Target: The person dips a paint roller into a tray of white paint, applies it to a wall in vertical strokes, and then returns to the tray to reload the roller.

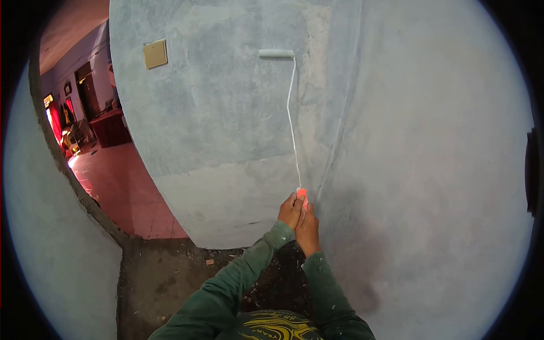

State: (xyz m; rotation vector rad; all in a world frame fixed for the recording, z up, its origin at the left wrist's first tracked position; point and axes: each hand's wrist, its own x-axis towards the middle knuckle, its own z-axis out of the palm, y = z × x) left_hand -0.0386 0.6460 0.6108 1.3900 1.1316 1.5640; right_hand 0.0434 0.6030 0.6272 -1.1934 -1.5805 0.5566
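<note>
A paint roller (276, 54) with a white sleeve lies level against the upper part of the grey-white wall (226, 113). Its long, thin, white-coated rod runs down to an orange handle (302, 195). My left hand (290, 211) is wrapped round the handle from the left, its fingers closed. Just right of it and pressed against it, my right hand (307, 229) also grips the handle, near its lower end. The palms and part of the handle are hidden by the fingers.
A beige switch plate (155, 54) is on the wall at upper left. Beyond a doorway at left lies a room with a red tiled floor (122, 187) and a dark red desk (110, 129). A wall corner runs down right of the roller; rough dark floor (158, 277) shows below.
</note>
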